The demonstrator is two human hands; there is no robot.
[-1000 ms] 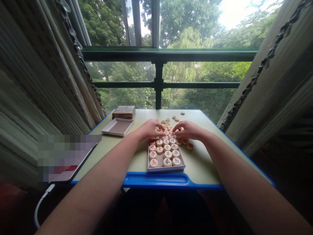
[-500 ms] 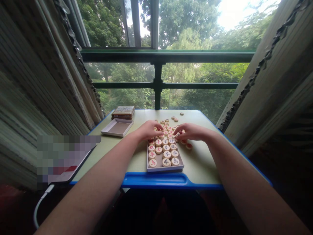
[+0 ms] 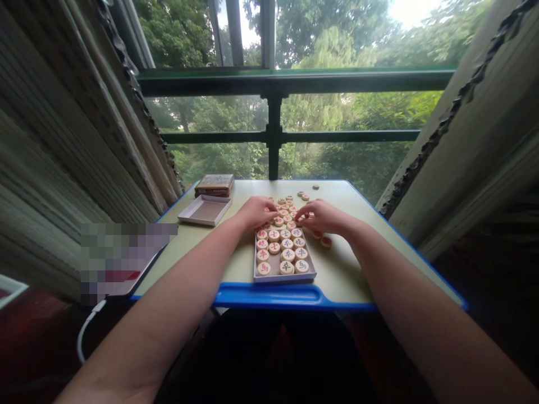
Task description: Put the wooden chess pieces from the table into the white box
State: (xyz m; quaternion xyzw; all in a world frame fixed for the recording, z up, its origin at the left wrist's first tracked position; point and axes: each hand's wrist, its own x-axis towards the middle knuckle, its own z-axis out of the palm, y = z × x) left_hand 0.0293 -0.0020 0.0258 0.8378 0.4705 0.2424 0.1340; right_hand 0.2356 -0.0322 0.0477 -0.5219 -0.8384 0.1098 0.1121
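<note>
- Xiangqi pieces [image 3: 287, 267] are round wooden discs, small, light and stiff, so they can slide easily; the best hold is by the rim
- They have no long axis: they lie flat with the carved face up, most of them in rows inside a shallow white box [image 3: 285, 279], at lower middle of the table [image 3: 349, 264]
- Long side of this box points toward the green window frame [image 3: 273, 134]
- Loose pieces [image 3: 325, 241] lie just beyond the box, toward the right
- A white box lid [image 3: 205, 221] sits at the table's upper left
- Left hand [image 3: 255, 213] and right hand [image 3: 324, 217] are over the pieces, with fingers [image 3: 306, 215] curled low and narrow; I cannot tell if they hold any
</note>
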